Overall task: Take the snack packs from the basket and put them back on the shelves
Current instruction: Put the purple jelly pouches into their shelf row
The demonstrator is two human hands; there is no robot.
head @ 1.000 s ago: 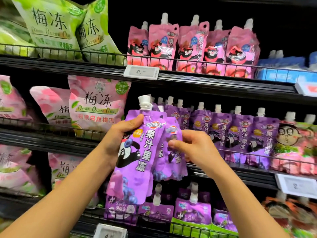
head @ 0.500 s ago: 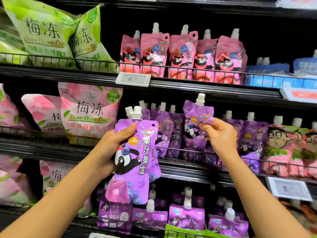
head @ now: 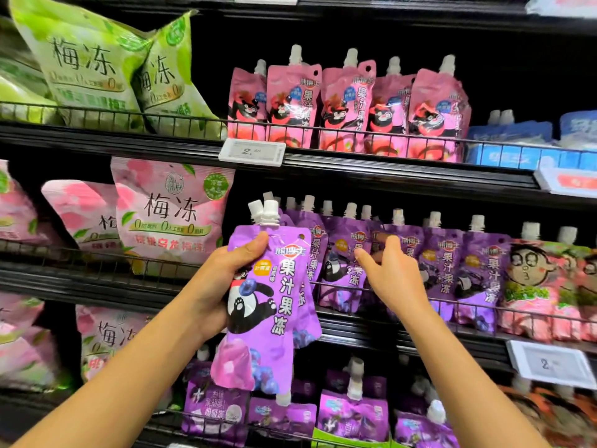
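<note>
At frame centre, the left hand (head: 210, 286) clamps soft, slippery purple foil spouted jelly pouches (head: 268, 305); they are best gripped near the stiff spout. The right hand (head: 392, 279), fingers spread, is empty.

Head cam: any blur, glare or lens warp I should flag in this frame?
Head view: strong wide-angle warp, shelf rails bow and tilt toward the edges. Print on the held purple pouch reads sharp; the right hand is slightly soft, and the bottom-shelf pouches and corners are smeared. Soft sheen on the pink pouches, no blown glare. Shelf backs fall to black.
</note>
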